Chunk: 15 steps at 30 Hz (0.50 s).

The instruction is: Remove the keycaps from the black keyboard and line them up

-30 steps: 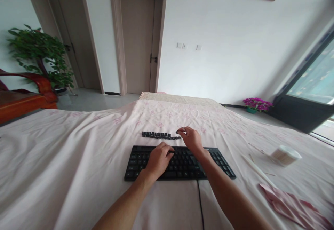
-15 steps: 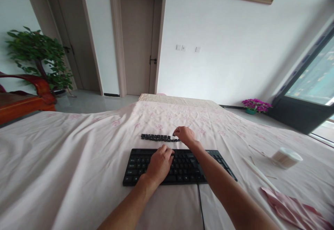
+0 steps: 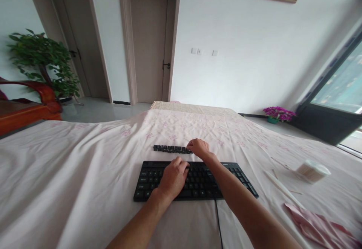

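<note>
Two close lines of loose black keycaps (image 3: pixel 169 148) lie on the cloth-covered bench (image 3: pixel 93 188), between the keyboard (image 3: pixel 195 193) and the bench's far edge, their long axis running left to right, nearly parallel with the keyboard's. The right hand (image 3: pixel 199 149) is the nearer one: it is at their right end, so the lines stretch away to the left of its fingers. Those fingers are bent and brought in toward each other, but the tips merge with the dark caps; I cannot tell how closely they meet or whether a cap is between them. The right forearm slants across the keyboard's right part from the near edge, wrist above the board, hand pointing leftward. The left hand (image 3: pixel 173 178) rests palm down on the keyboard's middle, its fingers loosely curled toward the top rows; whether they grip anything cannot be told.
</note>
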Tool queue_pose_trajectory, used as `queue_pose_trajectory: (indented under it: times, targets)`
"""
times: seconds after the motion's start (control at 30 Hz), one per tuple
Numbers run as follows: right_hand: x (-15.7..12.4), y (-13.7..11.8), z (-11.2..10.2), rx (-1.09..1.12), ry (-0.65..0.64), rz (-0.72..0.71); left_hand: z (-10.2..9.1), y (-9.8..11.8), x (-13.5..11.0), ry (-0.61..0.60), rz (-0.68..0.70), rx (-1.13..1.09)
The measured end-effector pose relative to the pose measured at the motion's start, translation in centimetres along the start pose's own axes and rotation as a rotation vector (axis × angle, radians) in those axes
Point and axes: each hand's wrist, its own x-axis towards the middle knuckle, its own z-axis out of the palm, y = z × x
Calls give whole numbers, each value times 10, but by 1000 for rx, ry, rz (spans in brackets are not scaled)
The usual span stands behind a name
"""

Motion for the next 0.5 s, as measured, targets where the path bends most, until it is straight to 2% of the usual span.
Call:
queue_pose_trajectory:
  times: [0.17,0.3,0.43,0.5]
  targets:
    - [-2,-2,-4,4,28,-3,-1,0,0,0,1,-3]
    - [-13,-8,-18,35,89,-33,0,-1,-1,4,5,-21]
    - [-37,-18,-38,136,201,-217,1,-2,-2,9,17,-33]
    - [-52,-21,-48,170,229,-245,0,-1,-2,3,12,-25]
